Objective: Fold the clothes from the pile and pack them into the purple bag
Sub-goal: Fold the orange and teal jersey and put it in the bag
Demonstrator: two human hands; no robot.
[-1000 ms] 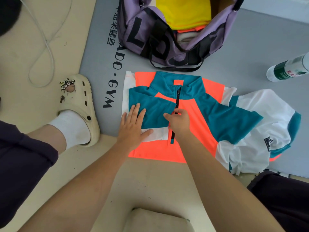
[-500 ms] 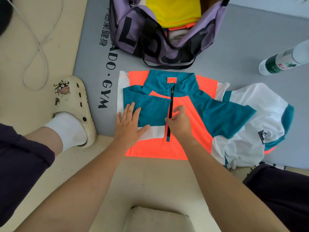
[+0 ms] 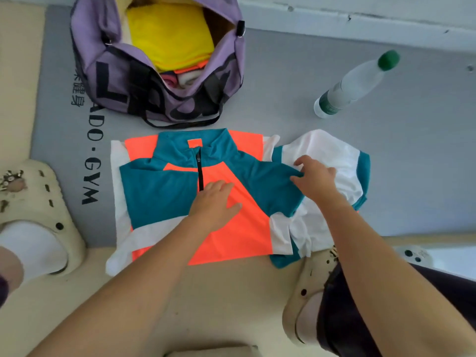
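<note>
Nearest us, we see a cream clog (image 3: 306, 287) on the right and another cream clog (image 3: 43, 210) at the left edge. Beyond them the orange, teal and white jersey (image 3: 231, 238) lies front up, half on the grey mat (image 3: 283, 104). The left hand (image 3: 215, 204) presses flat on its orange chest, fingers straight and spread, just right of the zipper (image 3: 200, 173). The right hand (image 3: 313, 176) pinches the teal sleeve (image 3: 273, 186) where it meets the white cloth. Farther off, a water bottle (image 3: 353, 83) lies on the right, and the purple bag (image 3: 123, 81) stands open with yellow clothing (image 3: 170, 37) inside.
</note>
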